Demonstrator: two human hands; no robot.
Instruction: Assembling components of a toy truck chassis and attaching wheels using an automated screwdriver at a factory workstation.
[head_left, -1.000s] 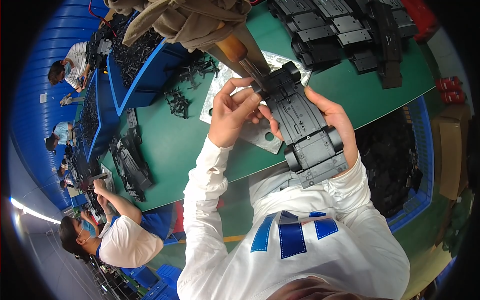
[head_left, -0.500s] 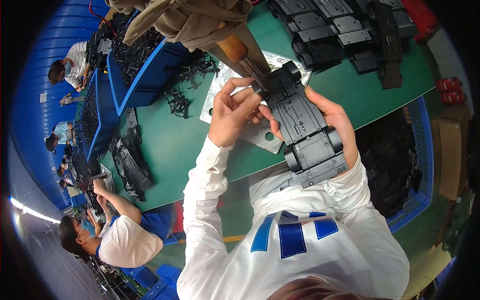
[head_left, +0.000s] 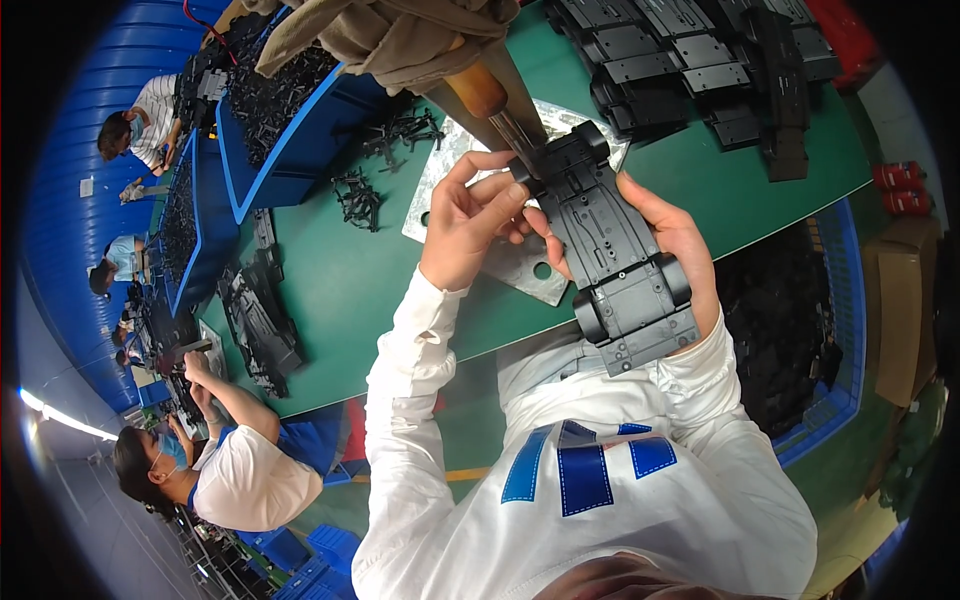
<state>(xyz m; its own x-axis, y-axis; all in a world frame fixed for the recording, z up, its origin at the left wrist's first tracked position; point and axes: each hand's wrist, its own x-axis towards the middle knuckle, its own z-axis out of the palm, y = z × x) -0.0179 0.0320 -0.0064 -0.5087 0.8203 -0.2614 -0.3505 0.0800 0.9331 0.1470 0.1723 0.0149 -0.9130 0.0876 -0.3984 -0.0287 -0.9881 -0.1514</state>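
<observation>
A black plastic toy car chassis [head_left: 605, 235] with wheels at its corners is held tilted over the near edge of the green table. My right hand [head_left: 675, 235] grips its right side, thumb along the edge and the other fingers hidden beneath. At the far left wheel, my left hand [head_left: 478, 215] is closed, thumb and fingertips against the chassis. Just above that far end, a tool with an orange handle [head_left: 478, 92] and a metal shaft points down; its tip meets or overlaps the chassis, and I cannot tell which. Bunched brown cloth [head_left: 400, 45] surrounds the handle's top.
Under the chassis lies a silver metal plate [head_left: 525, 268]. Several black chassis [head_left: 700, 75] are stacked at the far right. Small black parts [head_left: 357, 200] lie beside a full blue bin [head_left: 245, 185]. A blue crate [head_left: 850, 350] stands right of my lap. A co-worker [head_left: 250, 475] sits at left.
The whole view has shifted very slightly. Both hands keep the same hold on the chassis beneath the tool.
</observation>
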